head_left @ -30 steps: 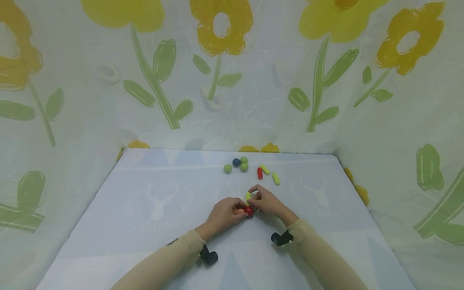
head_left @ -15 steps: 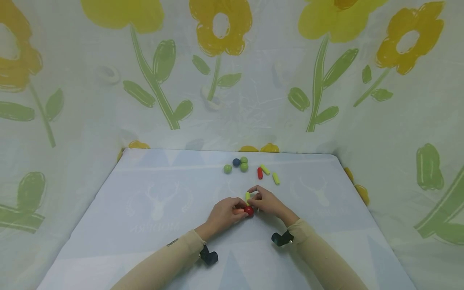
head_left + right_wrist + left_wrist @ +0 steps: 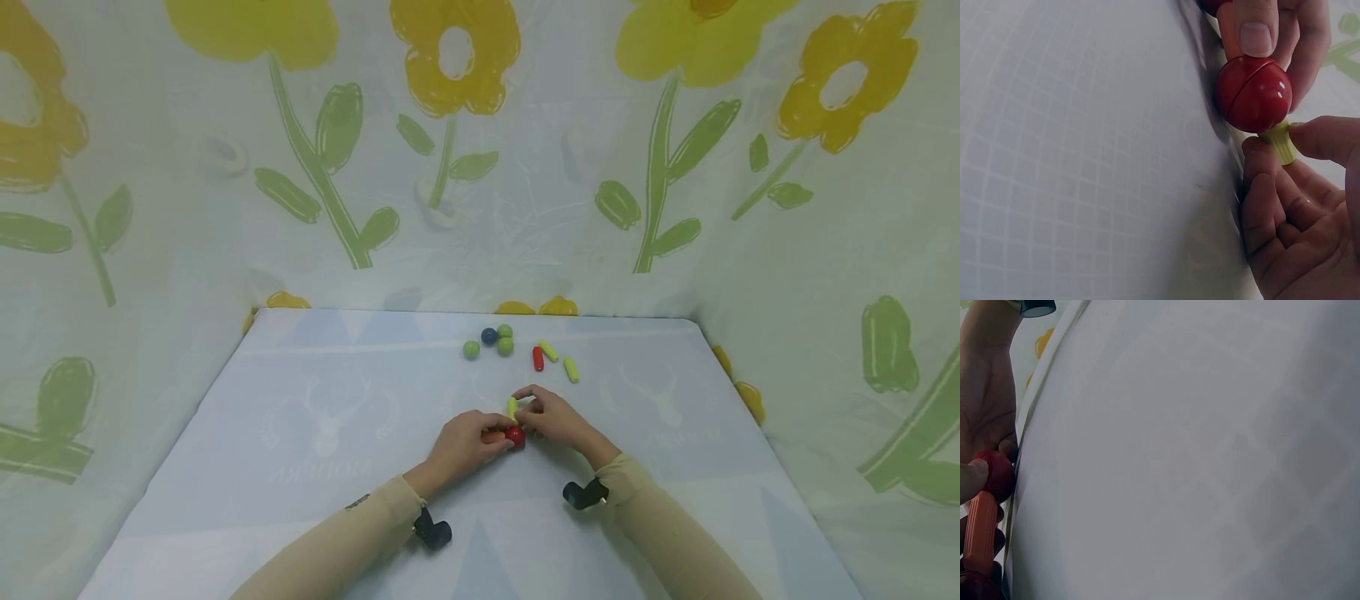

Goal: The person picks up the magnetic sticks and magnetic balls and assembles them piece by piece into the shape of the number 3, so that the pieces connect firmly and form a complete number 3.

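Note:
My left hand [image 3: 459,446] pinches a glossy red ball [image 3: 515,437], its thumb pressed on it in the left wrist view. A ribbed orange rod [image 3: 981,532] runs from this ball to a second, dark red ball [image 3: 980,586], partly cut off by the frame. With thumb and fingers, my right hand [image 3: 555,418] grips a short yellow-green rod [image 3: 1281,144]. One end of that rod meets the red ball in the right wrist view. From the head view, the fingers cover much of the joined pieces.
Farther back on the table [image 3: 337,492] lie several green balls [image 3: 471,350] and a dark blue ball [image 3: 489,336]. To their right are a red rod [image 3: 537,358] and two yellow-green rods [image 3: 572,370]. A flower-printed curtain [image 3: 525,192] surrounds the table.
Both hands stay almost in place on the ball and rod. The left fingers shift slightly over the ball; the loose pieces do not move.

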`<state>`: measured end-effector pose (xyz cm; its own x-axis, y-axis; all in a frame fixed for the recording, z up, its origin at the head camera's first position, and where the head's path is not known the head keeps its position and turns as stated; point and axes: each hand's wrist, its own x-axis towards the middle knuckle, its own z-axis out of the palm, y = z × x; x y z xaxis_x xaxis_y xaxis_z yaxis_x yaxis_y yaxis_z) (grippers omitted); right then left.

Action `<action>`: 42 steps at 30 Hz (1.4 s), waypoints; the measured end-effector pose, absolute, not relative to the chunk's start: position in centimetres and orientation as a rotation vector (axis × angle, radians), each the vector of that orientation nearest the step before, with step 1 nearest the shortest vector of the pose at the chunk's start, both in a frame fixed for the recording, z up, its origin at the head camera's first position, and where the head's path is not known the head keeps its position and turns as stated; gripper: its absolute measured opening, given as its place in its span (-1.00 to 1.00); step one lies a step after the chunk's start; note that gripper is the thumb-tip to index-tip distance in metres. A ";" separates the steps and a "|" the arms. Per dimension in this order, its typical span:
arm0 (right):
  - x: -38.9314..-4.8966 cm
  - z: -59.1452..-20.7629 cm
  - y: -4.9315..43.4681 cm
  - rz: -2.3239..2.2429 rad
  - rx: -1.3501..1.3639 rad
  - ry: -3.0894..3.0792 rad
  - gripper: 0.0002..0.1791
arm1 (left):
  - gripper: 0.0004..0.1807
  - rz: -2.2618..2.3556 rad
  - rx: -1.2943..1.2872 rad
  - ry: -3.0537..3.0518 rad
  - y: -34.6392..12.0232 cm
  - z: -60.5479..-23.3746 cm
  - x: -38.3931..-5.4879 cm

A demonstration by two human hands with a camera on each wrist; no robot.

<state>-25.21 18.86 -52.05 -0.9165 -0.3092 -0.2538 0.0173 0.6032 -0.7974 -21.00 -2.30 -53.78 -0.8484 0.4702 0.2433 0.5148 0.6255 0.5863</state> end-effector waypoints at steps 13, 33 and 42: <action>-25.3 -52.2 19.1 -1.242 -0.265 2.474 -0.66 | -0.68 -1.036 -0.838 -2.763 -2.4 -54.0 -20.9; -26.7 -52.1 19.2 -1.302 -0.147 2.599 -0.69 | -0.71 -1.030 -0.819 -2.787 -2.3 -53.9 -21.0; -28.9 -52.1 18.6 -1.330 -0.099 2.694 -0.70 | -0.73 -1.051 -0.829 -2.788 -2.3 -53.8 -21.1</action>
<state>-28.91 18.62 -52.13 -0.9887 -0.1185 -0.0917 0.0008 0.6080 -0.7939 -21.09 -2.25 -53.82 -0.8552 0.4662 0.2262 0.4995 0.6254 0.5995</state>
